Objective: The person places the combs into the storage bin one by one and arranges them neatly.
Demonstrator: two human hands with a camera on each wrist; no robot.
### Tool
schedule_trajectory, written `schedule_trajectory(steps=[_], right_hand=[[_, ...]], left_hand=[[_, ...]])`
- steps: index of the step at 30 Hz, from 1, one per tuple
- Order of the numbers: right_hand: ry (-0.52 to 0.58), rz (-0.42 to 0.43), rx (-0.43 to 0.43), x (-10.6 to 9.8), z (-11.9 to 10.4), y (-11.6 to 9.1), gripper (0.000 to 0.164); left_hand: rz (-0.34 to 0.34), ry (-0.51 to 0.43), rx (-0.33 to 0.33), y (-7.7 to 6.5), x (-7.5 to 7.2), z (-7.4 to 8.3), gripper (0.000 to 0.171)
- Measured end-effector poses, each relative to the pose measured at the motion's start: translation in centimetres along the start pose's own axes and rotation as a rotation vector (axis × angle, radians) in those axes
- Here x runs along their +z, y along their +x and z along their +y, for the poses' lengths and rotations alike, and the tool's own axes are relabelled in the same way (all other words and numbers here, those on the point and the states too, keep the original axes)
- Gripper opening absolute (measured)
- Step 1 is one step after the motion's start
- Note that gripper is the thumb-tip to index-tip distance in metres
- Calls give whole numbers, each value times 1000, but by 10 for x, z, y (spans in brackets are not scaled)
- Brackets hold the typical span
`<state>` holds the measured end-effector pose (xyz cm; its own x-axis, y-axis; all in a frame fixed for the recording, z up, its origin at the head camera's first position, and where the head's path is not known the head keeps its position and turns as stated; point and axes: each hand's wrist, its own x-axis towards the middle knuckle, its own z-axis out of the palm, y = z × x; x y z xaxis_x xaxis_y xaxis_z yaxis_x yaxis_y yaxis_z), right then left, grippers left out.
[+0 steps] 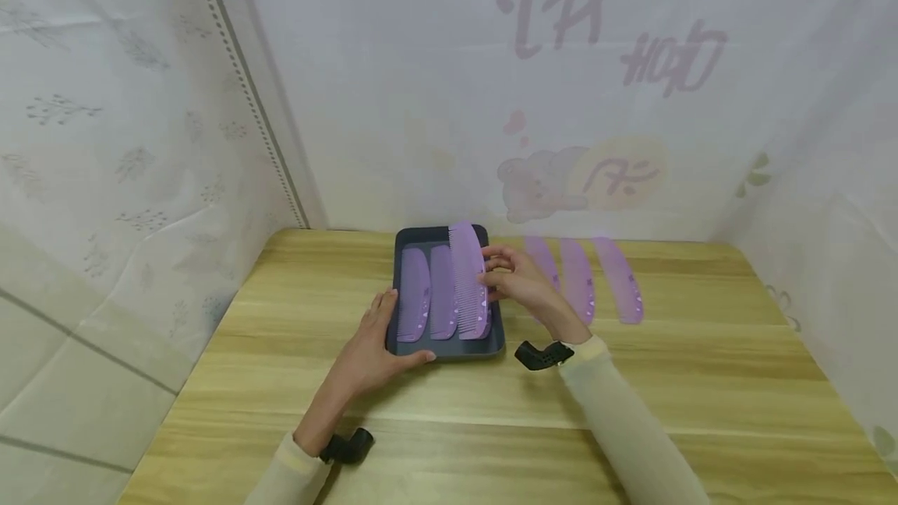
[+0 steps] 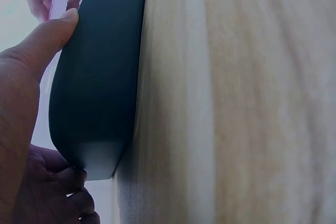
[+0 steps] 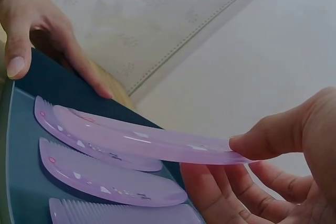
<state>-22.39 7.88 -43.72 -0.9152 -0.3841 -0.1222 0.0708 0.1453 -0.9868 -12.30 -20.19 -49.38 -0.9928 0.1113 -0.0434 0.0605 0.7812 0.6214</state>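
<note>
A purple comb (image 1: 468,283) was held over the right side of a dark tray (image 1: 466,351) near the centre of the frame, its spine pinched between the thumb and fingers of the right hand (image 1: 522,279) and its teeth turned toward the left of the picture. The tray was steadied by the left hand (image 1: 368,349), its lower left corner grasped with the thumb on the near rim and the fingers set against the left wall. Inside the tray, a left comb (image 1: 414,298) and a middle comb (image 1: 442,294) were laid side by side, while a third comb (image 3: 128,213), seen at the bottom of the right wrist view, was largely covered by the raised one in the head view. Three more combs (image 1: 619,279) were spread on the wooden table (image 1: 449,443) right of centre, the nearest of them partly hidden by the right hand. A black device (image 1: 543,354) was worn at each wrist, below pale sleeves (image 1: 631,427). The table was backed by a printed white cloth (image 1: 393,100) across the top of the frame.
</note>
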Motion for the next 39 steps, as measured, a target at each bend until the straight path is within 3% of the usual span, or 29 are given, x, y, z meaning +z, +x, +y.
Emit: schedule_trajectory(steps=[17, 39], right_hand=[[31, 30, 71, 21, 11, 23, 55], [50, -7, 123, 44, 17, 51, 56]], left_hand=[[6, -9, 12, -1, -1, -1, 132], [3, -9, -4, -2, 0, 0, 129]])
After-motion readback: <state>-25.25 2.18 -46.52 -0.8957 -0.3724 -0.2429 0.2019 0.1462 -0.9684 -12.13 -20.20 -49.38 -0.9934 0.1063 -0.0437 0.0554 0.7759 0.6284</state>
